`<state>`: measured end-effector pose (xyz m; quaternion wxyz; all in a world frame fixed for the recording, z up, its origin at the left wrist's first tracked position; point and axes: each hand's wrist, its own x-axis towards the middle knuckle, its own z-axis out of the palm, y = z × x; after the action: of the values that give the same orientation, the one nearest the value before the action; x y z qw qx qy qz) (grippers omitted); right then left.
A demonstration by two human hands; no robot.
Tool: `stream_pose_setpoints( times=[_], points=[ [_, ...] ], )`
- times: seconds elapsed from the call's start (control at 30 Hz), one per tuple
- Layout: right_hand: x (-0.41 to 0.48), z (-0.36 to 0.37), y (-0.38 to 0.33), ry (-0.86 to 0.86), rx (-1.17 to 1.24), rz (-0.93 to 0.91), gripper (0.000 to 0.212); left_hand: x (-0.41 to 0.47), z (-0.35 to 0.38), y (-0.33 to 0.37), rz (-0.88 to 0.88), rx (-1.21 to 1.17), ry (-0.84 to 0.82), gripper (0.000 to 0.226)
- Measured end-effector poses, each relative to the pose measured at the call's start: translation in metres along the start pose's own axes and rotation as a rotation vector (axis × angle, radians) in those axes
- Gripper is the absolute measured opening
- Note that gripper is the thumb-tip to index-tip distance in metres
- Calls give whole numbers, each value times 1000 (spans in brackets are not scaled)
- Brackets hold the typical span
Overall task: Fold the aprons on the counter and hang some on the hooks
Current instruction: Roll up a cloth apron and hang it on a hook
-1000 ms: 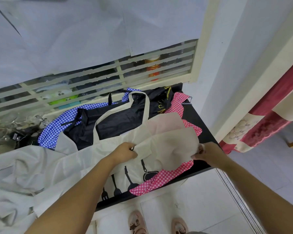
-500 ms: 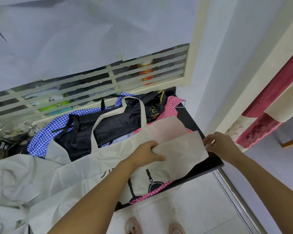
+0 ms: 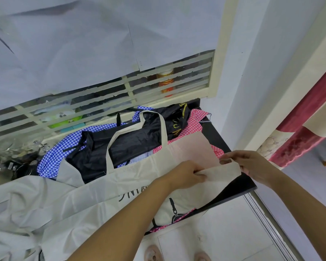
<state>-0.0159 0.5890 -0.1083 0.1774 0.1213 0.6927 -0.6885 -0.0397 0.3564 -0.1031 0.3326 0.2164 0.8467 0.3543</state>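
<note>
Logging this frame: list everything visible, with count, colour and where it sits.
cream apron: one, cream with black print, across the counter front, on top of the others
black apron: one, black, behind the cream apron's neck loop
blue checked apron: one, blue and white, back left, partly under the black apron
pink checked apron: one, pink and white, right side, under the cream apron
grey cloth: a heap, pale grey, left end; count unclear
counter: one, black, bare at its right edge
jar: one, orange, behind the window slats
curtain: one, red and cream, far right
slippers: two, pink, on the floor below
left hand: one, pinches the cream apron's folded edge
right hand: one, pinches that edge's right end
</note>
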Motion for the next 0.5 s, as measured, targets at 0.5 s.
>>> stream_pose_setpoints(
  times=[0.5],
  points=[
    [33, 12, -17, -135, -402, 16, 18, 15, -24, -12, -26, 5, 231, 41]
  ],
)
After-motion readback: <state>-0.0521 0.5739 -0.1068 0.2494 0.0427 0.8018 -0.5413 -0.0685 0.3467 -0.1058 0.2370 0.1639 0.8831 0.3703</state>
